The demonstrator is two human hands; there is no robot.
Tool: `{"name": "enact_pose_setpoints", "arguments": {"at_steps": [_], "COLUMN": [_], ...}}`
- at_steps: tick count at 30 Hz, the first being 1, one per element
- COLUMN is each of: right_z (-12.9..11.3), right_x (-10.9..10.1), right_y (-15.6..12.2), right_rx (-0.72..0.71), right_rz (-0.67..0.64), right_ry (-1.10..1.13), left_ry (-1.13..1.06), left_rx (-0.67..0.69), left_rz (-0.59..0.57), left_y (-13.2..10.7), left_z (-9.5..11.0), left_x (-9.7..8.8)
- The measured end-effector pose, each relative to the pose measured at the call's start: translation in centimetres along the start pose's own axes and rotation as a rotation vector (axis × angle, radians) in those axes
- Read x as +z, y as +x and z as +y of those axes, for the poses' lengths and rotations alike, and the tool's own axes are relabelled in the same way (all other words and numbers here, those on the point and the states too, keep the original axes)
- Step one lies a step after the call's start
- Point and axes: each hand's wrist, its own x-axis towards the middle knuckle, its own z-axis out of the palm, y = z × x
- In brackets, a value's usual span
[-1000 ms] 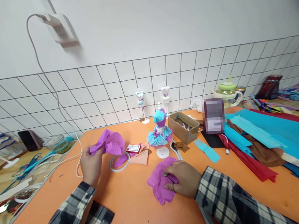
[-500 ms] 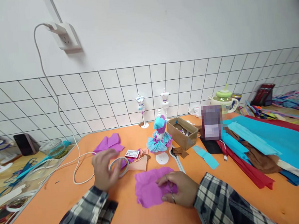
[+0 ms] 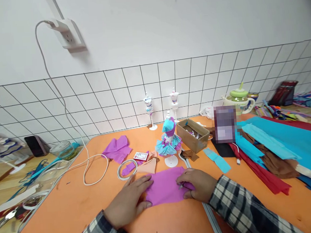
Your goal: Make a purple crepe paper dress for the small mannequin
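A purple sheet of crepe paper (image 3: 165,186) lies flat on the orange table (image 3: 79,207) in front of me. My left hand (image 3: 129,202) rests open with fingers stretched flat on its left edge. My right hand (image 3: 199,184) presses on the sheet's right edge, fingers curled, and seems to pinch a small thin tool that I cannot make out. Behind the sheet stands a small mannequin in a blue and purple paper dress (image 3: 169,142) on a white stand. A second purple paper piece (image 3: 117,150) lies further back on the left.
A white tape ring (image 3: 126,169), a small red box (image 3: 140,156), a peach paper scrap (image 3: 148,165) and a cardboard box (image 3: 193,135) sit behind the sheet. Blue, red and brown paper sheets (image 3: 275,147) cover the right. A white cable (image 3: 92,170) loops at left. Two mannequins (image 3: 161,107) stand by the tiled wall.
My left hand put the crumpled purple piece down at the back left, then came over onto the left edge of the front sheet. The front sheet is now spread flat.
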Motion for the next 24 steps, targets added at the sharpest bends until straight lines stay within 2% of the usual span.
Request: {"name": "enact_pose_setpoints", "arguments": {"at_steps": [4,7,9,12,14,16,19,20,22,24], "right_z": [1.1,1.5,1.5,0.5,-0.9,-2.5,-4.6,-5.1,-5.9,-6.4], "right_x": [-1.5,-2.4,-2.5,-1.8,-0.7,0.7,3.0,3.6,4.4,4.5], "right_y": [-0.7,-0.8,-0.7,-0.4,-0.2,-0.1,0.0,0.0,0.1,0.2], "right_rx": [0.117,0.144,0.173,0.231,0.229,0.204,0.177,0.163,0.139,0.137], "right_rz": [0.033,0.03,0.06,0.142,0.161,0.16,0.198,0.212,0.253,0.321], "right_ry": [-0.006,-0.036,-0.009,0.143,0.265,0.328,0.386,0.404,0.453,0.494], "left_ry": [0.02,0.029,0.014,-0.053,-0.152,-0.285,-0.477,-0.513,-0.599,-0.621], "left_rx": [-0.093,-0.05,0.033,0.137,0.16,0.133,-0.059,-0.081,-0.041,0.0], "left_rz": [-0.025,0.007,0.103,0.342,0.465,0.507,0.601,0.615,0.528,0.478], "left_y": [-1.0,-0.8,-0.6,-0.4,-0.2,0.2,1.3,1.7,2.5,3.0], "left_z": [-0.7,-0.4,0.0,1.0,2.2,3.8,6.6,7.4,8.7,9.4], "left_x": [-0.8,-1.5,-1.8,-1.6,-0.7,0.8,3.5,4.3,5.2,5.4]}}
